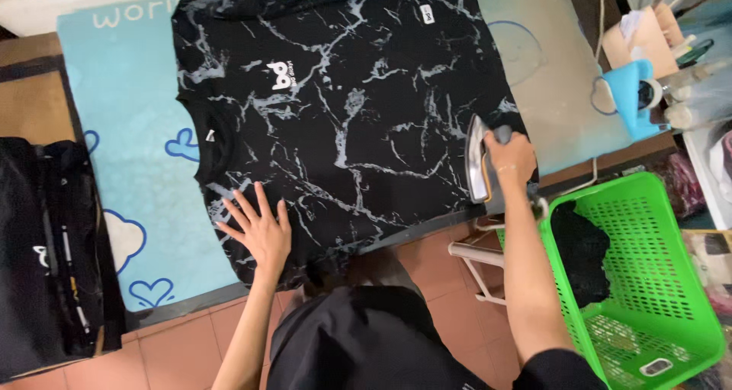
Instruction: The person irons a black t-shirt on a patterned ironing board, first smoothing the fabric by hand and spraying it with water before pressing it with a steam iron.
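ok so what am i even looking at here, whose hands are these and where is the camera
There is no machine here. The one picture comes from a camera worn on a person's head, looking down at their own two bare hands.

A black T-shirt with a pale, marble-like pattern lies spread flat on a padded surface with a light blue cover. The left hand is pressed flat on the shirt near its lower edge, fingers spread. The right hand grips the handle of a clothes iron, which is tipped up at the shirt's right edge so its metal plate shows.

To the right stands a green plastic basket with a dark cloth inside. At the far left lie more dark folded clothes. The floor below is reddish tile.
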